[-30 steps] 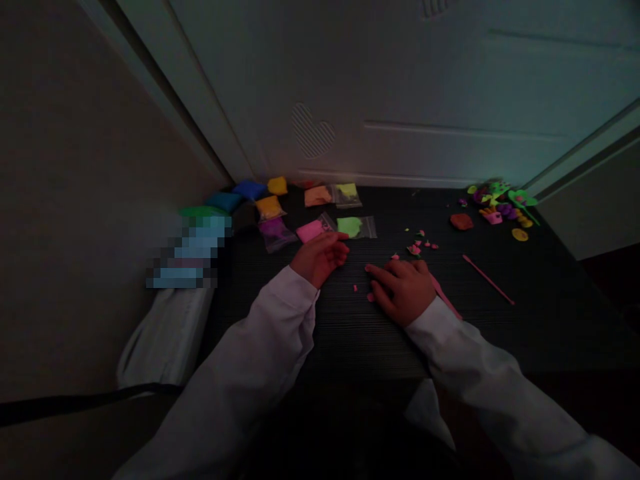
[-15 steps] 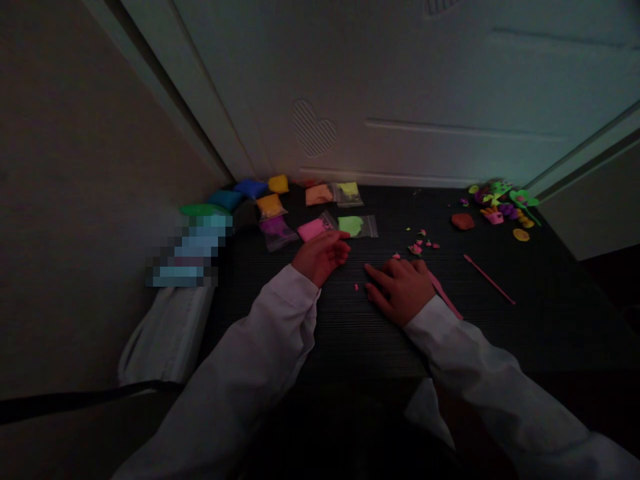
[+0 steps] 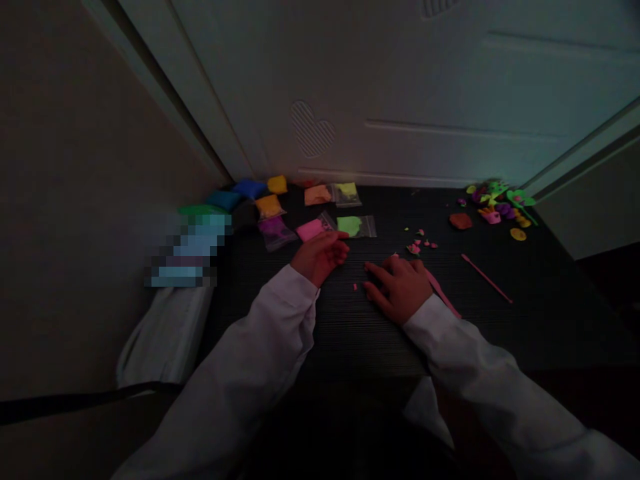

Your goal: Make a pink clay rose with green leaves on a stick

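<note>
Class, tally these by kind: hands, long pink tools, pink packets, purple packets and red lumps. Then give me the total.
Hands: 2
Pink tools: 2
Pink packet: 1
Purple packet: 1
Red lump: 1
Total: 7

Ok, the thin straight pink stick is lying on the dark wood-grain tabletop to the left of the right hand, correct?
Not quite: the thin straight pink stick is lying on the dark wood-grain tabletop to the right of the right hand, not the left. The head view shows it.
</note>
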### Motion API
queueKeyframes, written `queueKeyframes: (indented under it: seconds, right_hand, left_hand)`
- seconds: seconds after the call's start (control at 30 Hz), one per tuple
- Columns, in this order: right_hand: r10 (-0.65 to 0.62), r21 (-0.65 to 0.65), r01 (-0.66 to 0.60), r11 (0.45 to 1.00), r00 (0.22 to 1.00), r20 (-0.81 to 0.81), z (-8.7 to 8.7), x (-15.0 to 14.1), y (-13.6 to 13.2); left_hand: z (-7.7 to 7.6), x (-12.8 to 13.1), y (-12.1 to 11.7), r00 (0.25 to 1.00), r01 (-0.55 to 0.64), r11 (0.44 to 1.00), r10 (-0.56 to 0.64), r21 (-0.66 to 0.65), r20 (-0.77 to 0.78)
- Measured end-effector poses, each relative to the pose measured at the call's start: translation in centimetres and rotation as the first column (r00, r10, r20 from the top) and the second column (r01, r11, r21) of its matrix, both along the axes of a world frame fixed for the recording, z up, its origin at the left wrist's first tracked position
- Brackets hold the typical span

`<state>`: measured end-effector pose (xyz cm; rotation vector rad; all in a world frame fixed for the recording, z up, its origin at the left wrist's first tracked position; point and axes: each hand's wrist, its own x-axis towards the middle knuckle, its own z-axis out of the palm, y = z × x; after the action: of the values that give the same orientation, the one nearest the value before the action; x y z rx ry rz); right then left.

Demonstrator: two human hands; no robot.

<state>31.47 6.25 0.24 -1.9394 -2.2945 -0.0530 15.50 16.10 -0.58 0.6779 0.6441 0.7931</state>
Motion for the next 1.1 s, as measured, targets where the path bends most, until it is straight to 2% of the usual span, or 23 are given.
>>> queueKeyframes:
  seconds: [0.4,1.1]
  right_hand:
    - [0.002,0.024,-0.001,1.0,0.999,-0.044,0.01,0.13,-0.2]
    - [0.029,0.008,-0.029,1.0,1.0,-0.012,-0.1,-0.03,-0.23]
  left_hand:
    - [-0.04,-0.03,0.05,1.0,0.013,1.0,-0.013,0.005,0.0]
    - [-0.23,-0.01,0.08,1.0,0.008,1.0,-0.008,0.015,0.003]
